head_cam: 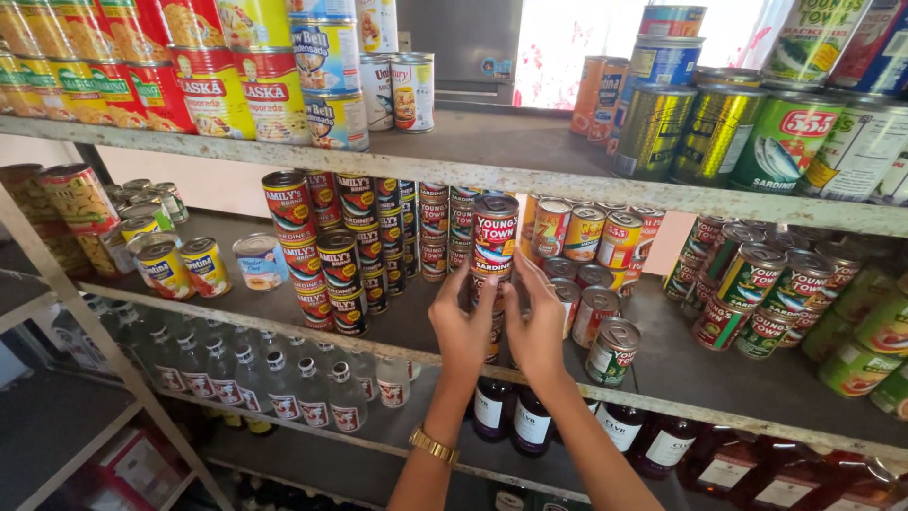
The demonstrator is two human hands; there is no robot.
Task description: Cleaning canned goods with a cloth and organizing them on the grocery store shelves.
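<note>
- The left hand (461, 326) and the right hand (536, 326) are raised together at the middle shelf, both closed around a stack of small red-labelled tin cans (495, 248); the fingers wrap the lower cans while the topmost can stands clear above them.
- That stack stands on the grey metal middle shelf (662, 374), roughly at the centre of the view, at 12 o'clock from the wrists. A gold bracelet (434, 446) sits on the left wrist.
- At 9 o'clock from the stack, columns of dark red-labelled cans (326, 255) stand very near; at 3 o'clock, loose silver pull-tab cans (610, 350) sit just beside the right hand.
- Below, at 6 o'clock, dark glass bottles (511, 416) and clear glass bottles (312, 393) line the lower shelf.
- Judged risk: the stack is tall and narrow, so an uneven squeeze or a tilt could topple the top can.
- A falling can would likely hit the neighbours or roll off the shelf edge onto the bottles underneath.
</note>
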